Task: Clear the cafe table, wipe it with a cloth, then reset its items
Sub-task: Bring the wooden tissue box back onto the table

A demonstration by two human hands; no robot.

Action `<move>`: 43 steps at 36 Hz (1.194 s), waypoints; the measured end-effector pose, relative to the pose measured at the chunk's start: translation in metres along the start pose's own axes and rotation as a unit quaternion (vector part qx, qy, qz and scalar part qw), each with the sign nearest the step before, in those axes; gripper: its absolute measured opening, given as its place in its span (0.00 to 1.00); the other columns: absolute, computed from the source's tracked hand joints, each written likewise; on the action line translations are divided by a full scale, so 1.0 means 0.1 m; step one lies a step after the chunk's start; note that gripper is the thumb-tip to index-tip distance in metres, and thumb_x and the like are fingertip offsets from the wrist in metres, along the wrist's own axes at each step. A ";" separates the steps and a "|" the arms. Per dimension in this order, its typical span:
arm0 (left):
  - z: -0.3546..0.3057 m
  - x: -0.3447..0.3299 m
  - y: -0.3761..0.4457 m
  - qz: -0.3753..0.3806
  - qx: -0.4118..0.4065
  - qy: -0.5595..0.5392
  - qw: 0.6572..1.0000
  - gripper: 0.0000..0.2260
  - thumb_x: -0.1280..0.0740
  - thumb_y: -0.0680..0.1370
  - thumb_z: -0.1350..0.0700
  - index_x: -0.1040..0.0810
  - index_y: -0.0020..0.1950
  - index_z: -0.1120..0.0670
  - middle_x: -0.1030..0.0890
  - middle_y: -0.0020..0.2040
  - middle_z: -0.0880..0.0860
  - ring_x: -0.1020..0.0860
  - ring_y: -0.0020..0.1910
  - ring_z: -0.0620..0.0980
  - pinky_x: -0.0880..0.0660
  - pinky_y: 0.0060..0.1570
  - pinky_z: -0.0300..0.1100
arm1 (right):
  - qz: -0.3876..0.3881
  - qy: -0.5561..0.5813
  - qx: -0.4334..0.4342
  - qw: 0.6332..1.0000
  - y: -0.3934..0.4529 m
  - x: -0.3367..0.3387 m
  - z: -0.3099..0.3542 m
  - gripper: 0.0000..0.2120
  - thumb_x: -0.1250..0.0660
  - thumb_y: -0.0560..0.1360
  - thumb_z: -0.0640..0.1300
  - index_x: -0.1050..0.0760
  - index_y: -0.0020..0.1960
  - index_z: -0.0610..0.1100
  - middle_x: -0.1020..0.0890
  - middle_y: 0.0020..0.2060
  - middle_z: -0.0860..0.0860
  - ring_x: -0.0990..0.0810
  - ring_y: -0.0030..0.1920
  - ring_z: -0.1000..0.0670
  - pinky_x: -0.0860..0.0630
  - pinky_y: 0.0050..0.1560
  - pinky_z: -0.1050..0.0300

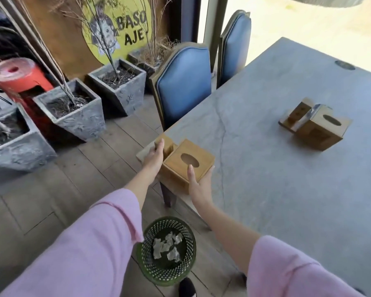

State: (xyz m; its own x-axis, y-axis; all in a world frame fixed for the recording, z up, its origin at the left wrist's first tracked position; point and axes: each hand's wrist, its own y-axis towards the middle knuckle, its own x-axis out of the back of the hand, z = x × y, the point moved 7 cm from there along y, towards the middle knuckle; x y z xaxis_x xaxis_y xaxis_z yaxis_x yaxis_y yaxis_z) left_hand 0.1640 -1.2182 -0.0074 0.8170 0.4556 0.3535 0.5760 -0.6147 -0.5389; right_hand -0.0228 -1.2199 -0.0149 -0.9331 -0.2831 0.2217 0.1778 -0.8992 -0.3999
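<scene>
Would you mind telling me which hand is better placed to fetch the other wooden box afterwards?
Right. The right hand is on the side nearer the second wooden box; the left hand is at the table's corner.
</scene>
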 end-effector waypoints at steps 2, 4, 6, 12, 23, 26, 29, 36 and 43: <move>0.04 -0.01 -0.07 0.003 0.007 -0.003 1.000 0.36 0.51 0.74 0.27 0.39 0.76 0.45 0.38 0.77 0.52 0.41 0.76 0.59 0.42 0.73 0.58 | -0.018 0.014 0.004 1.000 -0.02 0.09 0.00 0.43 0.42 0.79 0.62 0.65 0.80 0.47 0.57 0.80 0.53 0.56 0.79 0.53 0.54 0.79 0.52; 0.14 -0.03 -0.12 0.001 0.024 -0.016 1.000 0.41 0.50 0.68 0.22 0.38 0.75 0.43 0.38 0.77 0.51 0.43 0.76 0.59 0.43 0.73 0.62 | -0.034 0.023 0.008 0.999 -0.05 0.18 0.02 0.39 0.43 0.81 0.61 0.62 0.80 0.47 0.54 0.80 0.53 0.53 0.79 0.54 0.53 0.78 0.53; 0.23 -0.05 -0.21 -0.001 0.034 -0.046 0.998 0.45 0.49 0.64 0.20 0.37 0.75 0.42 0.37 0.77 0.50 0.42 0.76 0.59 0.43 0.72 0.63 | -0.041 0.034 0.016 0.998 -0.06 0.28 0.04 0.37 0.44 0.81 0.60 0.59 0.81 0.48 0.52 0.80 0.54 0.51 0.79 0.54 0.52 0.78 0.53; 0.23 -0.05 -0.76 -0.020 0.024 -0.136 0.990 0.38 0.42 0.68 0.25 0.31 0.72 0.46 0.31 0.73 0.51 0.33 0.71 0.55 0.38 0.71 0.55 | -0.023 0.041 0.053 0.997 -0.15 0.55 0.21 0.33 0.43 0.82 0.59 0.51 0.81 0.50 0.43 0.79 0.54 0.43 0.77 0.52 0.44 0.78 0.49; 0.24 0.16 -2.02 -0.066 -0.022 -0.170 0.983 0.30 0.37 0.73 0.32 0.30 0.68 0.49 0.28 0.68 0.52 0.29 0.61 0.52 0.37 0.55 0.46 | 0.049 0.064 0.100 0.992 -1.01 0.95 0.37 0.28 0.41 0.81 0.55 0.44 0.79 0.52 0.31 0.72 0.50 0.29 0.69 0.48 0.32 0.71 0.43; 0.35 0.19 -2.45 -0.084 -0.025 -0.173 0.981 0.32 0.36 0.73 0.33 0.32 0.70 0.51 0.30 0.71 0.54 0.30 0.66 0.55 0.37 0.56 0.47 | 0.071 0.058 0.109 0.990 -1.32 1.09 0.34 0.32 0.40 0.76 0.60 0.41 0.78 0.54 0.29 0.71 0.50 0.28 0.68 0.47 0.31 0.70 0.41; 0.50 0.19 -2.91 -0.112 -0.027 -0.172 0.978 0.34 0.37 0.74 0.33 0.35 0.73 0.52 0.33 0.74 0.55 0.33 0.70 0.56 0.36 0.61 0.50 | 0.106 0.057 0.125 0.985 -1.65 1.24 0.30 0.35 0.39 0.73 0.60 0.41 0.77 0.52 0.28 0.69 0.49 0.26 0.66 0.47 0.30 0.69 0.41; 1.02 0.12 -3.97 -0.150 -0.009 -0.210 0.966 0.39 0.39 0.71 0.29 0.38 0.75 0.51 0.35 0.75 0.55 0.33 0.70 0.59 0.36 0.69 0.57 | 0.184 0.021 0.126 0.974 -2.44 1.56 0.13 0.30 0.38 0.77 0.56 0.42 0.74 0.46 0.25 0.65 0.45 0.23 0.61 0.45 0.25 0.63 0.40; 1.53 0.28 -4.96 -0.223 -0.008 -0.208 0.952 0.36 0.48 0.78 0.33 0.48 0.80 0.52 0.45 0.79 0.54 0.43 0.77 0.58 0.46 0.73 0.58 | 0.272 0.013 0.141 0.952 -3.34 1.56 -0.05 0.26 0.37 0.79 0.52 0.40 0.73 0.47 0.24 0.63 0.45 0.22 0.60 0.45 0.24 0.62 0.41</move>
State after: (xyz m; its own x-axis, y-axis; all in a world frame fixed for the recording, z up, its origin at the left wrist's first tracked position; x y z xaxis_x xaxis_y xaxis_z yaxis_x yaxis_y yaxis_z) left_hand -0.1033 -0.8020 0.1524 0.4117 0.8868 0.2100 0.8658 -0.3087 -0.3938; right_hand -0.2290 -0.9623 0.1485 -0.6859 -0.7271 0.0275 0.7099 -0.6770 -0.1942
